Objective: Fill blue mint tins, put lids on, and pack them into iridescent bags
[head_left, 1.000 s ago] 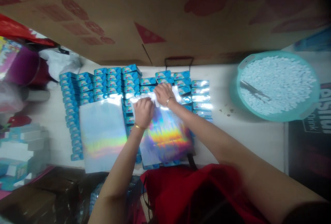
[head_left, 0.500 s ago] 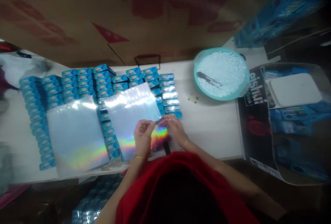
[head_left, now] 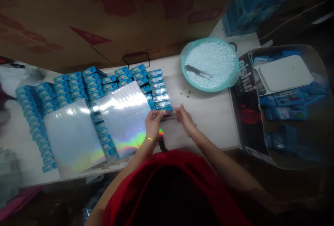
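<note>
While the two hands meet just right of centre frame, the left hand (head_left: 152, 123) and right hand (head_left: 185, 118) each pinch one end of a small strip (head_left: 168, 114) in closed fingers, close over the surface (head_left: 214, 121). The strip is just beside a shiny sheet (head_left: 125, 114) lying over rows of boxes (head_left: 78, 83). A bowl (head_left: 208, 89) of pellets (head_left: 211, 59) sits upper right.

Partial white "eishui" and "Drink" on the black box (head_left: 246, 114)
</note>
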Available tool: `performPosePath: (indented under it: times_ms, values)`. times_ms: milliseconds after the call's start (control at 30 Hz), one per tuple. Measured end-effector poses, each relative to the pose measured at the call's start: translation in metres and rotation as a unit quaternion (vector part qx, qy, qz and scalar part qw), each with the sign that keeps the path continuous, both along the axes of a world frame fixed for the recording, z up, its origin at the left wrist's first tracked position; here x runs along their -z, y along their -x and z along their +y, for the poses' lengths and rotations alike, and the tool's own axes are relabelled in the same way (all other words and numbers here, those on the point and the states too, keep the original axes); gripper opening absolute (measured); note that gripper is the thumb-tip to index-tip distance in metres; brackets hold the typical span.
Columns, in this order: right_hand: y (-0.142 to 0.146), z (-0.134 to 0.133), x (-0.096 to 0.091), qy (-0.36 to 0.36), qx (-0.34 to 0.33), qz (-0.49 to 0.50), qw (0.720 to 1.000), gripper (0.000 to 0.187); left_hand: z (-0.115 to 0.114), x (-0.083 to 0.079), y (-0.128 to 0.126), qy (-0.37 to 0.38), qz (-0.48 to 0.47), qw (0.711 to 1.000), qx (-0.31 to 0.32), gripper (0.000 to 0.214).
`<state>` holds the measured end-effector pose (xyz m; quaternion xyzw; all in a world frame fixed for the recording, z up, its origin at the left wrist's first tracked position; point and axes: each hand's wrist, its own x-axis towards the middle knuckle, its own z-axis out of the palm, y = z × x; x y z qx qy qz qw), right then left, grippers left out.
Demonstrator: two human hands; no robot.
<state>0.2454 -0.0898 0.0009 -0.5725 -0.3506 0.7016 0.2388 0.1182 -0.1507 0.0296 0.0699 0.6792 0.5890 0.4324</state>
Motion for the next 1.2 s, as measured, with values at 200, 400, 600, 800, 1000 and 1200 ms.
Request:
performPosePath:
  times_ms: [200, 400, 600, 800, 1000, 1200]
  values:
    - [0.0, -0.005, 0.009, -0.071, -0.015, -0.004, 0.997, 0.032, -0.001, 0.024, 0.002, 0.045, 0.013, 0.999, 0.016, 0.022]
    - [-0.002, 0.002, 0.032, -0.257, -0.063, -0.124, 0.956, 0.023, -0.001, 0.044, 0.003, 0.096, 0.317, 0.934, 0.135, 0.011]
    - [-0.005, 0.008, 0.038, -0.339, -0.108, -0.168, 0.919, 0.021, 0.003, 0.041, 0.001, 0.161, 0.438, 0.864, 0.19, 0.008]
    - [-0.005, 0.013, 0.052, -0.351, -0.144, -0.187, 0.906, 0.023, 0.006, 0.051, -0.001, 0.181, 0.467, 0.839, 0.214, 0.007]
    - [-0.014, 0.005, 0.068, -0.306, -0.103, -0.194, 0.926, 0.027, 0.0, 0.046, 0.003, 0.2, 0.498, 0.812, 0.23, 0.025]
    - [-0.014, -0.029, 0.063, -0.375, -0.179, -0.216, 0.884, 0.046, -0.023, 0.042, 0.0, 0.15, 0.565, 0.705, 0.401, 0.04]
